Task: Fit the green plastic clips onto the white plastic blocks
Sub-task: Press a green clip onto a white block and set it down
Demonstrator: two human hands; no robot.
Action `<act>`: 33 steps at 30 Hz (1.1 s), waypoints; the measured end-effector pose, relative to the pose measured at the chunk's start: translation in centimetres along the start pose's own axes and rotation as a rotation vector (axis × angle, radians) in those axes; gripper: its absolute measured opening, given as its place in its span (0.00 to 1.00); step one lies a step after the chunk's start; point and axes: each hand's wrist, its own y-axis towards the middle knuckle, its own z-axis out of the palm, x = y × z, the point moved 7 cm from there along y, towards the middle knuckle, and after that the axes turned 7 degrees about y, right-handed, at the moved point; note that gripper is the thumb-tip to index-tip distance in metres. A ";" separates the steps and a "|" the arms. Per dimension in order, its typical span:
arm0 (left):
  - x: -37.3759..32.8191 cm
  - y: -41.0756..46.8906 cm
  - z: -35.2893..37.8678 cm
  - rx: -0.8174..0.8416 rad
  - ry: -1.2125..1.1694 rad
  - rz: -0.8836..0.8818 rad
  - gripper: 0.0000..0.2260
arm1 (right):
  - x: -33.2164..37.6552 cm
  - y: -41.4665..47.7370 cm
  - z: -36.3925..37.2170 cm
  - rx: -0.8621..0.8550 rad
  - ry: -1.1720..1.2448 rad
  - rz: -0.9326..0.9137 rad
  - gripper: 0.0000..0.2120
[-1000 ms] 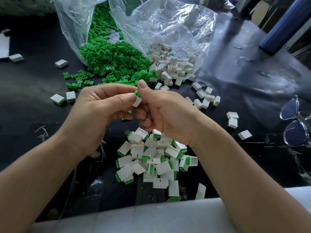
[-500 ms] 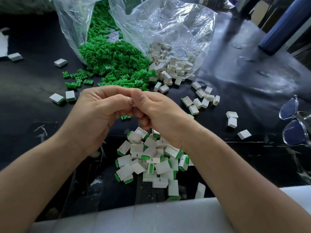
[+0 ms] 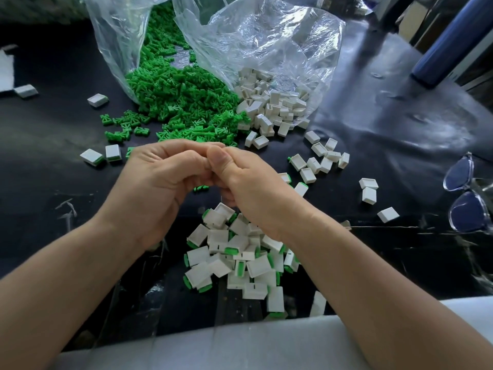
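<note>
My left hand [image 3: 160, 180] and my right hand [image 3: 248, 182] meet above the black table, fingers curled and thumbs pressed together. The white block with its green clip is hidden between the fingertips. Behind the hands, a heap of loose green clips [image 3: 181, 102] spills from a clear bag. White blocks [image 3: 274, 102] spill from a second clear bag beside it. Below my hands lies a pile of white blocks with green clips fitted [image 3: 240, 257]. One loose green clip [image 3: 200, 188] lies on the table under my hands.
Scattered white blocks [image 3: 320, 161] lie to the right, and two fitted ones [image 3: 101, 156] to the left. Clear-framed glasses [image 3: 469, 198] rest at the right edge. A blue cylinder [image 3: 453, 41] stands at the back right. A white padded edge [image 3: 240, 348] runs along the front.
A second ago the white block with a green clip showed between my fingertips. My hands have since closed together over it and it is hidden.
</note>
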 end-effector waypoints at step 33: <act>0.1 -0.1 -0.2 0.004 0.063 -0.077 0.08 | -0.5 0.3 -2.3 -0.003 0.143 0.118 0.30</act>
